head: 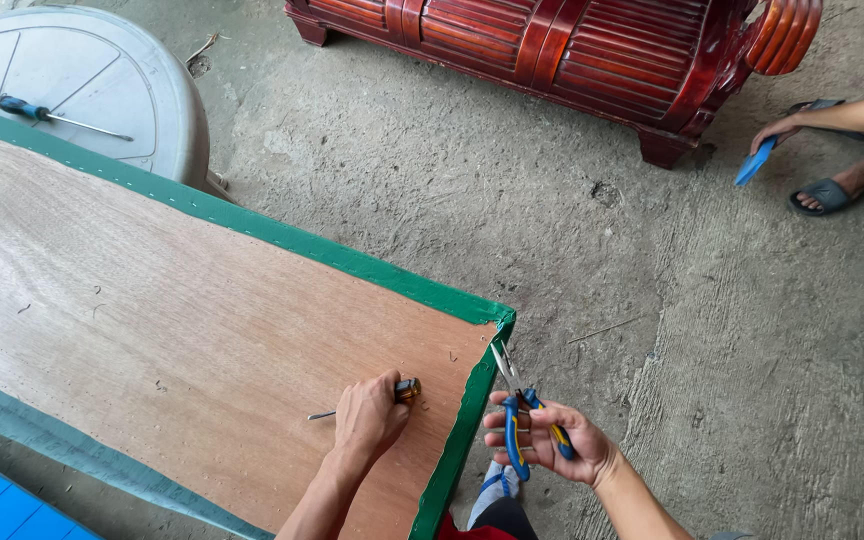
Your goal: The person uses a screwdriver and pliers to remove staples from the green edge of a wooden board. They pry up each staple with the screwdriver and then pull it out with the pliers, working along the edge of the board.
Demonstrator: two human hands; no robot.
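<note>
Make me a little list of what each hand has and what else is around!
left hand: left hand grips a small screwdriver, pressed on the plywood board
right hand: right hand holds blue-handled pliers, tips up near the board's corner
board edge: green fabric strip folded over the rim
grey round plastic top: a blue-handled screwdriver lies on it
floor: bare concrete
behind: red wooden bench
other person: a hand with a blue flat tool, foot in a sandal
</note>
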